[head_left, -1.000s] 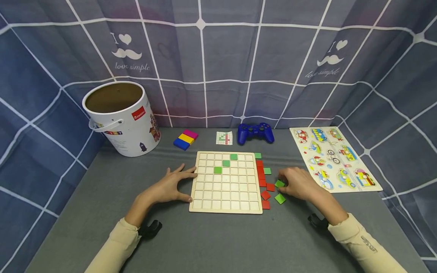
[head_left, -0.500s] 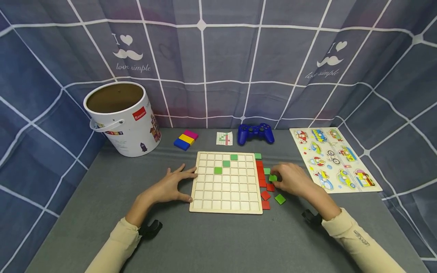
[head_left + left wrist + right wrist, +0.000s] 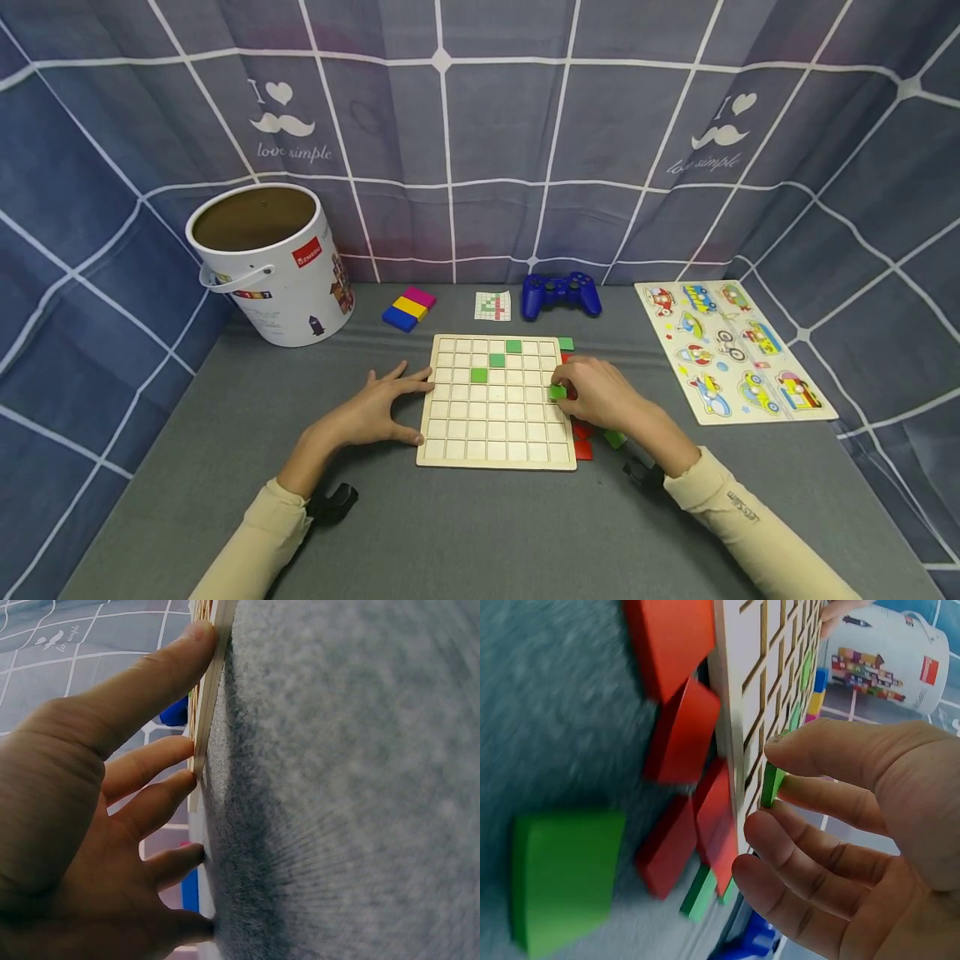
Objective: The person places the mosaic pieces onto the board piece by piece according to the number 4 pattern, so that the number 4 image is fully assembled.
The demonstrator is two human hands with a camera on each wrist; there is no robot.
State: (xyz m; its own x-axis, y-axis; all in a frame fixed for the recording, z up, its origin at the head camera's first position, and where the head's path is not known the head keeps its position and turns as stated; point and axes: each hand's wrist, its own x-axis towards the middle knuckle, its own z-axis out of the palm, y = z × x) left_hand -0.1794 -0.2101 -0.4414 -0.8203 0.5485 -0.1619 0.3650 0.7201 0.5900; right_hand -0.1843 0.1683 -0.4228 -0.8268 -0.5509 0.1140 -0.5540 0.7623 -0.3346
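- The two hands were well apart, one at each side of the wooden grid board [image 3: 487,425], which lay flat on the table [image 3: 450,533] between them.
- The left hand [image 3: 367,412] was spread wide, its thumb and nearest fingertips touching the board's left edge; the left wrist view showed the last two fingers reaching down to the table surface.
- The right hand [image 3: 600,393] pinched a green tile [image 3: 557,392] between thumb and index finger, while its other fingers bent loosely alongside.
- That pinched tile was at the board's right side, around the outermost column and roughly halfway down; the right wrist view showed it tilted nearly edge-on, and whether it touched the board could not be told.
- Three placed green tiles [image 3: 478,375] sat in the board's upper cells, stepping diagonally down to the left, between the two hands.
- Red tiles [image 3: 583,450] lay along the board's right edge, partly hidden beneath the right hand.
- A loose green tile [image 3: 615,439] rested on the table under the right wrist, apart from the board, and a corner green tile [image 3: 566,343] lay by the upper right corner.
- Beyond the board, a pattern card [image 3: 492,305] lay just beside a blue game controller [image 3: 561,295].
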